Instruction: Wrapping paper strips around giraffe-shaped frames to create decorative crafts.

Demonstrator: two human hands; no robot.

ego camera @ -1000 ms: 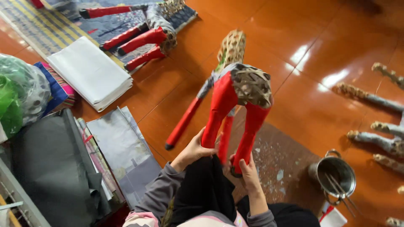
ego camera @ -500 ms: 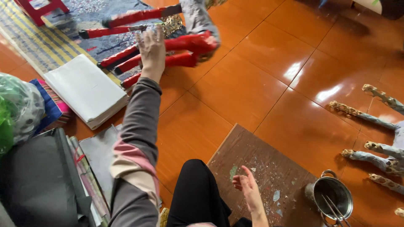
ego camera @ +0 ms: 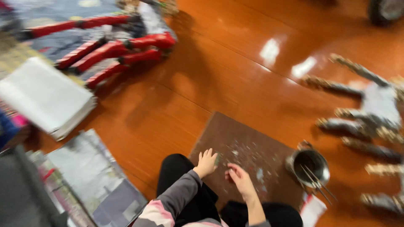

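While both hands [ego camera: 223, 170] rest open and empty, the brown board [ego camera: 252, 155] lies under them.

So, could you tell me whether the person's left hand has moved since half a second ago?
Yes. The left hand has come back from the red figures to the brown board, beside the right hand.

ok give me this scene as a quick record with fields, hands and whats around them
left hand: open, resting on the near edge of the brown board
right hand: open, empty, over the board
board: flat on the orange floor, flecked with paint
pot: metal, right of the board, sticks inside
red figures: lying at the far left
paper stack: white, at the left
grey figures: at the right
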